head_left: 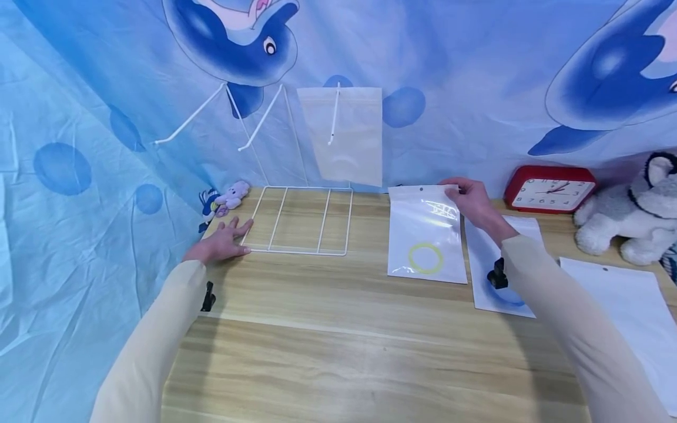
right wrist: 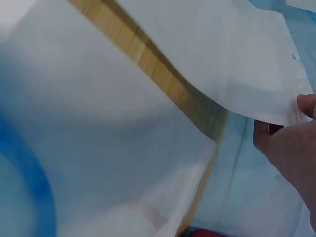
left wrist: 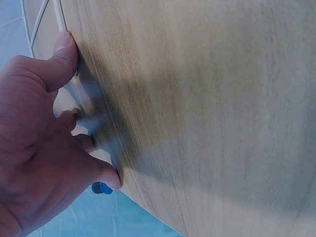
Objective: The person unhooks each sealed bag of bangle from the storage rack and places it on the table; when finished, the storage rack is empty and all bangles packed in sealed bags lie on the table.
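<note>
My right hand (head_left: 472, 202) pinches the top right corner of a white zip bag (head_left: 404, 226) between thumb and fingers. A yellow ring (head_left: 440, 258) shows through that bag's lower half, and a small hole is in its top edge. At the left, my left hand (head_left: 224, 239) rests with spread fingers at the near left corner of a white wire display rack (head_left: 293, 252). In the left wrist view the thumb (left wrist: 63, 59) touches the rack's wire, and the other fingers reach down to the tabletop. Another zip bag (head_left: 359, 141) hangs from the rack's right hook.
A second white bag (head_left: 478, 276) with a blue ring lies beneath my right forearm, and a third bag (head_left: 608, 294) is farther right. Behind them stand a red clock (head_left: 550, 188) and a plush dog (head_left: 608, 220). Small toys (head_left: 233, 194) sit at the back left.
</note>
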The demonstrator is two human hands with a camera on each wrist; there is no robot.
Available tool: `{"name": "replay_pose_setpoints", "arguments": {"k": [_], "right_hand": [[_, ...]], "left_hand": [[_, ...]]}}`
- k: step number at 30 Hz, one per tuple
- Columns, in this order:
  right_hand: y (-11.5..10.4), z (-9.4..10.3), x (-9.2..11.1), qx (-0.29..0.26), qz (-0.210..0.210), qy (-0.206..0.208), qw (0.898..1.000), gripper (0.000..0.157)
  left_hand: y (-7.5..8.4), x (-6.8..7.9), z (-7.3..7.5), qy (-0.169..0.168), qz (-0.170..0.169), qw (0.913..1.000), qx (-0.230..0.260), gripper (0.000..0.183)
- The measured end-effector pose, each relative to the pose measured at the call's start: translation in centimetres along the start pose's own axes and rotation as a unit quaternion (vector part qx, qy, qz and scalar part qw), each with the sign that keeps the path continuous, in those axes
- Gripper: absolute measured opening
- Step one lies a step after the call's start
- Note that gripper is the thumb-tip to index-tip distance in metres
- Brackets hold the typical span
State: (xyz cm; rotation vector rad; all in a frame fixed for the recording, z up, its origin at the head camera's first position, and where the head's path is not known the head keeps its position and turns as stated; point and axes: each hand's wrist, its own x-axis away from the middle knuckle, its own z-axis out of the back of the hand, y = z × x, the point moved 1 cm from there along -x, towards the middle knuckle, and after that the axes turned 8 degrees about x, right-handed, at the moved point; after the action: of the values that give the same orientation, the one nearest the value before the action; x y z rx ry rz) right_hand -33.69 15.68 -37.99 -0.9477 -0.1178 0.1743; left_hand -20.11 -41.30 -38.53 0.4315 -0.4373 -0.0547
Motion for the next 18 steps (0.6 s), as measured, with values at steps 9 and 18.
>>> {"name": "replay_pose_setpoints", "arguments": {"k": [9,18], "right_hand": [[1.1,-1.0,-1.3,0.148,0.132,0.085,0.977,0.026],[1.3,-1.9,-2.2,0.258,0.168,0.082,0.948,0.026]], "left_hand": [[0.0,0.1,0.0,0.004,-0.001,0.9998,0.019,0.084],[0.0,-0.2,0.0,-0.001,0.018,0.9998,0.007,0.081]]}}
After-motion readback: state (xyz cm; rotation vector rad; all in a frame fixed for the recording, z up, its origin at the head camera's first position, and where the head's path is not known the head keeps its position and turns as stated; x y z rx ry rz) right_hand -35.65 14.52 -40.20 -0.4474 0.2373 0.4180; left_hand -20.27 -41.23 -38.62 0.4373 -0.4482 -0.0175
